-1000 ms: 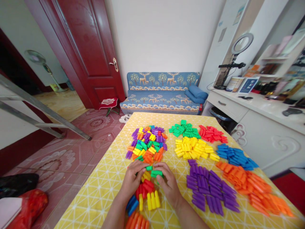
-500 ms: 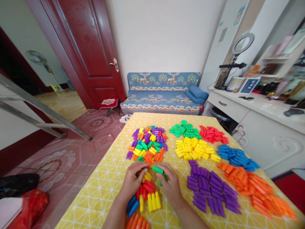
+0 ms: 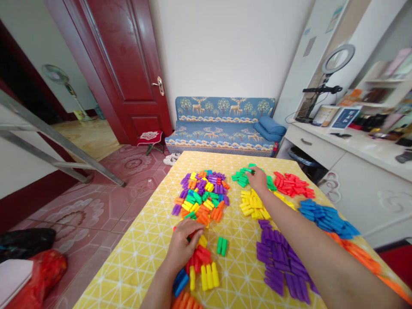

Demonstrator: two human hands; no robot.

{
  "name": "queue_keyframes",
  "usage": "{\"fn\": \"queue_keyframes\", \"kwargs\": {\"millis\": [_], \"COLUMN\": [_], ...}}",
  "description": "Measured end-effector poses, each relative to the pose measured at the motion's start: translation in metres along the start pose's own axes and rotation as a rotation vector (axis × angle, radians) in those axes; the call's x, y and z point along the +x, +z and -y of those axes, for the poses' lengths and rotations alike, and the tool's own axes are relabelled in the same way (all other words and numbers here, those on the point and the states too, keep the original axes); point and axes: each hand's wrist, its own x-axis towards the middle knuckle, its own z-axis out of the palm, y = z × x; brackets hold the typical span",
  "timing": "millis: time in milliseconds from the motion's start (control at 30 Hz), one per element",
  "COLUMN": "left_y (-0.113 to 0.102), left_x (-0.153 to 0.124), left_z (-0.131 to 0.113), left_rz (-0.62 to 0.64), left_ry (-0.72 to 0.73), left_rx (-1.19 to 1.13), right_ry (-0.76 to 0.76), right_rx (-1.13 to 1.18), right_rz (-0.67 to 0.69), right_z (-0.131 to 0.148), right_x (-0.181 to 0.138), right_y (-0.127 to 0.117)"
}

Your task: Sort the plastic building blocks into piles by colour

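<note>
My right hand [image 3: 258,178] reaches to the far pile of green plastic blocks [image 3: 240,178], its fingers pinched on a green block [image 3: 248,170] at the pile's top. Near the front of the table, my left hand [image 3: 184,240] is curled over the small mixed pile; whatever its fingers hold is hidden. Beside that hand lie red blocks [image 3: 202,255] and a row of yellow blocks [image 3: 209,276]. A pair of green blocks [image 3: 222,246] rests on the cloth just right of them. Blue blocks [image 3: 180,282] and orange blocks [image 3: 187,301] sit closer to me.
A mixed-colour heap [image 3: 202,193] spreads at the table's left. Sorted piles of yellow [image 3: 252,204], red [image 3: 292,184], blue [image 3: 326,218], purple [image 3: 280,262] and orange blocks [image 3: 360,253] fill the right side. Past the table stand a blue sofa [image 3: 222,128] and a white dresser [image 3: 309,143].
My right hand has moved from beside my left hand out to the far green pile, with a green block at its fingertips. My left hand has stayed nearly in place.
</note>
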Motion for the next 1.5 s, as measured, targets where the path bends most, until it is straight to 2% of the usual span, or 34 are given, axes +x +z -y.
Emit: {"fn": "queue_keyframes", "kwargs": {"millis": [167, 433, 667, 1100, 1267, 1400, 1500], "left_y": [-0.001, -0.001, -0.001, -0.001, -0.001, 0.000, 0.000], "left_x": [0.000, 0.000, 0.001, 0.000, 0.000, 0.000, 0.000], "left_z": [-0.003, -0.004, -0.005, -0.004, -0.005, -0.005, -0.004], "left_rz": [-0.004, -0.005, 0.002, -0.007, -0.001, -0.008, -0.012], "left_ry": [-0.013, -0.010, -0.009, -0.016, -0.016, -0.021, -0.020], "left_rx": [-0.029, -0.020, -0.013, -0.017, -0.018, -0.026, -0.020], "right_ry": [-0.123, -0.174, -0.131, -0.018, 0.001, -0.002, -0.025], "right_rx": [-0.153, -0.313, -0.355, -0.267, -0.206, -0.119, -0.021], "right_rz": [0.118, 0.205, 0.149, 0.130, 0.086, 0.058, 0.074], "right_z": [-0.009, -0.017, -0.015, -0.014, -0.011, 0.002, 0.021], "right_x": [0.014, 0.021, 0.032, 0.023, 0.020, 0.010, -0.016], "right_y": [0.018, 0.029, 0.019, 0.029, 0.022, 0.010, 0.003]}}
